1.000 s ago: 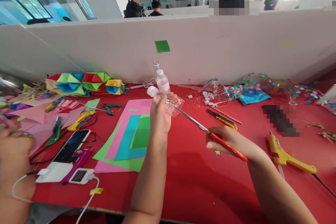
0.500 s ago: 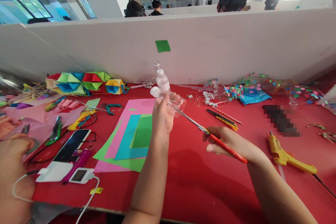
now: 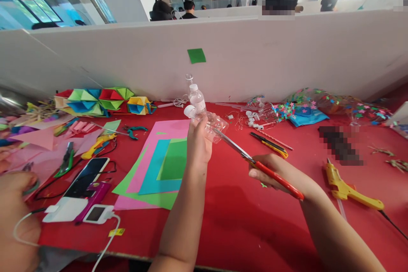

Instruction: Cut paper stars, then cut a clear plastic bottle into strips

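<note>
My left hand [image 3: 200, 140] is wrapped round a clear plastic bottle [image 3: 220, 128] with a white cap, tilted with the cap to the upper left. In my right hand [image 3: 270, 170] are red-handled scissors [image 3: 277, 178], fingers closed round the handles. The blades reach up and left, their tips at the bottle's lower end; whether they are in the plastic I cannot tell. Just behind stands another clear bottle [image 3: 197, 98] with a white cap. Sheets of pink, green and blue paper [image 3: 149, 178] lie left of my left forearm.
Right of my hands lie a utility knife [image 3: 274, 146] and a yellow glue gun [image 3: 346, 187]. A phone [image 3: 89, 174], power bank and cables lie left. Folded paper shapes [image 3: 102, 101] and star-decorated plastic [image 3: 283, 111] line the white partition [image 3: 127, 59]. A co-worker's hand [image 3: 19, 182] is far left.
The bottle and the scissors have shifted slightly, with the bottle still in my left hand. My right hand has moved a little to the right. The co-worker's hand at far left has moved down.
</note>
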A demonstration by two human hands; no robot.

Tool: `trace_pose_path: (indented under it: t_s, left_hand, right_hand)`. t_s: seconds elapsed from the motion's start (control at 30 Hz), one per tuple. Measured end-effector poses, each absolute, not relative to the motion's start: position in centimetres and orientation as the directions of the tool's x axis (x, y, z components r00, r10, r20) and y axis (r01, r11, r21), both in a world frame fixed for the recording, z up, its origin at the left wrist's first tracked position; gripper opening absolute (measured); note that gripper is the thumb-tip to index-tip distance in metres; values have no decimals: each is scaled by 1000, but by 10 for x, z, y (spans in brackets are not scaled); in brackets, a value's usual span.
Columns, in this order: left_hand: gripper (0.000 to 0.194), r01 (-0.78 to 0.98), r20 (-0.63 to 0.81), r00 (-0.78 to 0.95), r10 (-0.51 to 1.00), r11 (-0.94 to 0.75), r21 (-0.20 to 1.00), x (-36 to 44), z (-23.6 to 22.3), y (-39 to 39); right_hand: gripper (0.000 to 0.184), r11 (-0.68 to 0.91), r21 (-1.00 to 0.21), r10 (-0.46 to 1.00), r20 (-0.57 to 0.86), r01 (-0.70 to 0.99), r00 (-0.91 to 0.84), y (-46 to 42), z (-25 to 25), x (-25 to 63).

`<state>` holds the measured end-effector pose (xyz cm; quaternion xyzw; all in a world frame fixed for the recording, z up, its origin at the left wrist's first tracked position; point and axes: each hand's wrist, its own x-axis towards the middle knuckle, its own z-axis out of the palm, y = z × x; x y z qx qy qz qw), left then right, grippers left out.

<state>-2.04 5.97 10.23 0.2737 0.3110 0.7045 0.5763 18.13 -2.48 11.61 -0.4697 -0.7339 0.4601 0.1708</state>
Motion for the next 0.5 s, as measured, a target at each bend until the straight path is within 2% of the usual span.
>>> trace_pose_path:
  t_s: [0.5]
  left_hand:
    - [28,-617,58,-198,978,-171,769,-14,103,57]
  right_hand:
    - [55,153,-842,853,-152,517,-500,-25,111,180]
